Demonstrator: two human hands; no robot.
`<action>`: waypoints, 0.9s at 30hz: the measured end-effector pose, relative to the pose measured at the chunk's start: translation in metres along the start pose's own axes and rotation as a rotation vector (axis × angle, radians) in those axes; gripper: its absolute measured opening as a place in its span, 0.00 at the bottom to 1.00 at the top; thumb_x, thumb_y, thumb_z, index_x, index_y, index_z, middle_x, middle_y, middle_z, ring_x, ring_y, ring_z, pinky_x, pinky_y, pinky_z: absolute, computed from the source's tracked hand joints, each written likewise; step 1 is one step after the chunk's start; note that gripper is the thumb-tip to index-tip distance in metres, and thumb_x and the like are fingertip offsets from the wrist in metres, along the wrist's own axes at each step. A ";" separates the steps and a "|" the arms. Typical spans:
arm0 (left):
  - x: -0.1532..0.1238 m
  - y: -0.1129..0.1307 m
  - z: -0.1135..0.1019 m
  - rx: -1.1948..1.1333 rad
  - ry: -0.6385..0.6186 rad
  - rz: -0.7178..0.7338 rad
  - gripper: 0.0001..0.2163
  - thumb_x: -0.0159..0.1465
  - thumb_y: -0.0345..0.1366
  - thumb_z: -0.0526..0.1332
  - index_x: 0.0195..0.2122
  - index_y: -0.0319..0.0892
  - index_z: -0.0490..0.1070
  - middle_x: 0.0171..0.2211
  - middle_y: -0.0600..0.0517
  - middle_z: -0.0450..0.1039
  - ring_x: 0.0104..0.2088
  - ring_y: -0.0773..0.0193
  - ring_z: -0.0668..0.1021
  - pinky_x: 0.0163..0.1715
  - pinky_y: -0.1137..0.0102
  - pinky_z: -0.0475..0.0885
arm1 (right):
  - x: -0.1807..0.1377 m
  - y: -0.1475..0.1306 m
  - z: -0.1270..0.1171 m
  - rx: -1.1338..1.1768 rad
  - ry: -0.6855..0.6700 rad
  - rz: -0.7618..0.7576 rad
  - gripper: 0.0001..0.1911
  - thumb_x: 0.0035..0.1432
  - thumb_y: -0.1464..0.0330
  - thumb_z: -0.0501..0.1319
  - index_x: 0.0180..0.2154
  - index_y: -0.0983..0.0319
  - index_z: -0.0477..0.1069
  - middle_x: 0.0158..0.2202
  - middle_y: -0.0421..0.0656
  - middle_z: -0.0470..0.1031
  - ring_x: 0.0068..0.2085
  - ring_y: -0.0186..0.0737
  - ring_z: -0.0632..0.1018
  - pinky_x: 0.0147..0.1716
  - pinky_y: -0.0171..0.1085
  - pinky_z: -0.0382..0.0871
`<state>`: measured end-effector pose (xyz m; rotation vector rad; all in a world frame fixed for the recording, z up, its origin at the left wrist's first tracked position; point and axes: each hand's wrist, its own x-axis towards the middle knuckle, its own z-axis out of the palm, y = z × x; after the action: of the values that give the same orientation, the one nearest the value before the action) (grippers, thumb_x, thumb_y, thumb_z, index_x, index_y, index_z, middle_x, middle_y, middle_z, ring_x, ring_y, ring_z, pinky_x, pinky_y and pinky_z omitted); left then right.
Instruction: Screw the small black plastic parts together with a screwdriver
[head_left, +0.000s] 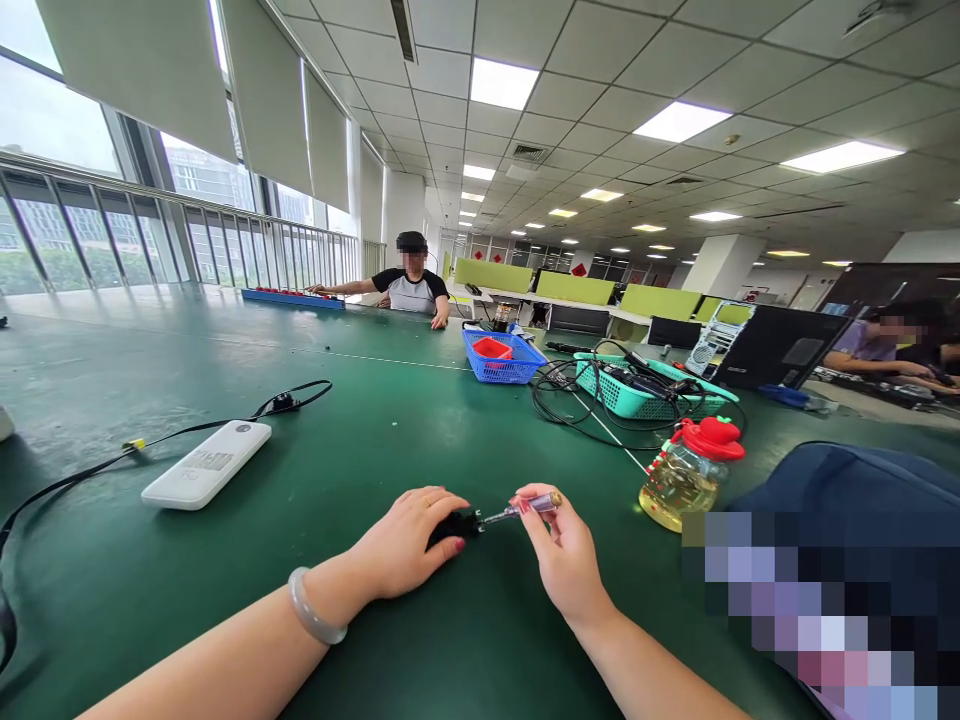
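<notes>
**Screwdriver tip met the black part**

The small black part [456, 524] sat on the green table [375, 420], right in front of you, and your left hand [409, 545] was curled over it, fingers closed, pinning it down. Your right hand [562, 555] pinched the clear-handled screwdriver [521, 510] between thumb and fingertips, its tip at the part's end. Just beyond to the right stood a bottle of yellow liquid [686, 475] with a red lid. Out left lay a white device [208, 463] beside a black cable [75, 475]. Farther back were a blue basket [502, 362] and a teal basket [626, 392].
</notes>
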<state>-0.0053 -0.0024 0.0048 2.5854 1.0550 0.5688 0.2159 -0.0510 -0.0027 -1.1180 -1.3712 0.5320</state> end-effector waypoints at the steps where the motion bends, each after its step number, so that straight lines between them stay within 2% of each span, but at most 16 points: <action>1: 0.000 0.001 0.000 -0.007 -0.024 0.020 0.19 0.64 0.41 0.58 0.57 0.50 0.66 0.57 0.50 0.70 0.60 0.55 0.68 0.62 0.56 0.60 | -0.001 0.000 0.000 0.002 -0.004 -0.001 0.12 0.62 0.58 0.60 0.39 0.59 0.72 0.37 0.45 0.76 0.39 0.43 0.78 0.43 0.41 0.72; 6: 0.000 0.002 -0.003 -0.022 -0.033 0.027 0.15 0.64 0.38 0.59 0.52 0.50 0.68 0.52 0.50 0.73 0.56 0.56 0.71 0.60 0.56 0.62 | -0.003 -0.001 -0.001 0.028 -0.018 0.022 0.14 0.61 0.56 0.60 0.40 0.60 0.72 0.36 0.45 0.77 0.39 0.43 0.79 0.41 0.40 0.73; 11: 0.000 0.001 -0.003 -0.014 -0.019 0.028 0.13 0.61 0.42 0.63 0.47 0.49 0.70 0.48 0.50 0.74 0.53 0.54 0.72 0.57 0.57 0.64 | -0.005 -0.005 0.001 0.069 -0.093 0.034 0.12 0.62 0.58 0.60 0.40 0.59 0.72 0.37 0.45 0.77 0.39 0.43 0.79 0.42 0.40 0.73; 15: -0.001 0.000 -0.001 0.011 -0.015 0.011 0.14 0.62 0.42 0.62 0.49 0.50 0.68 0.49 0.50 0.74 0.54 0.54 0.72 0.57 0.57 0.62 | -0.006 -0.008 0.002 0.066 -0.121 -0.005 0.11 0.62 0.59 0.60 0.40 0.60 0.73 0.37 0.45 0.77 0.39 0.43 0.79 0.42 0.40 0.73; 22: 0.000 -0.002 0.001 0.036 -0.017 -0.004 0.14 0.66 0.42 0.57 0.53 0.53 0.68 0.52 0.51 0.74 0.55 0.55 0.71 0.60 0.54 0.58 | -0.008 -0.006 0.002 0.047 -0.069 -0.027 0.10 0.62 0.60 0.60 0.40 0.60 0.73 0.36 0.45 0.76 0.38 0.42 0.78 0.41 0.39 0.74; 27: 0.001 -0.002 0.000 0.023 -0.024 0.012 0.14 0.67 0.41 0.56 0.53 0.53 0.69 0.52 0.51 0.73 0.55 0.56 0.71 0.59 0.56 0.60 | -0.009 -0.010 0.002 0.049 -0.136 -0.023 0.10 0.63 0.60 0.59 0.40 0.59 0.72 0.37 0.45 0.77 0.39 0.43 0.79 0.42 0.40 0.73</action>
<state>-0.0061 -0.0008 0.0047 2.6133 1.0448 0.5303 0.2092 -0.0622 0.0011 -1.0401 -1.4789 0.6316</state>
